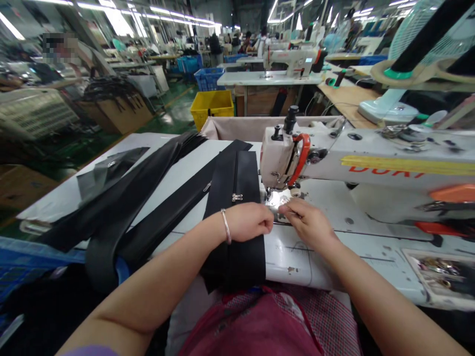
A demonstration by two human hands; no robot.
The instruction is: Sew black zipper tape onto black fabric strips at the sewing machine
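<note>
My left hand (249, 221), with a bracelet on the wrist, lies over a black panel (248, 173) beside the sewing machine's needle area. Its fingers are curled together at the panel's right edge, and whatever they pinch is hidden. A zipper with a metal slider (237, 197) runs lengthwise along this panel. Close to the presser foot (270, 193), my right hand (310, 223) is closed, thumb against fingers. Something small and thin may be in it, too unclear to name. The white sewing machine head (276, 158) stands just beyond both hands.
Long black strips (148, 173), one with a zipper pull, lie across the table's left side. A blue crate (22, 257) stands at the left. Small metal parts fill a tray (411, 262) at right. Behind are a yellow bin (211, 105) and a fan (389, 104).
</note>
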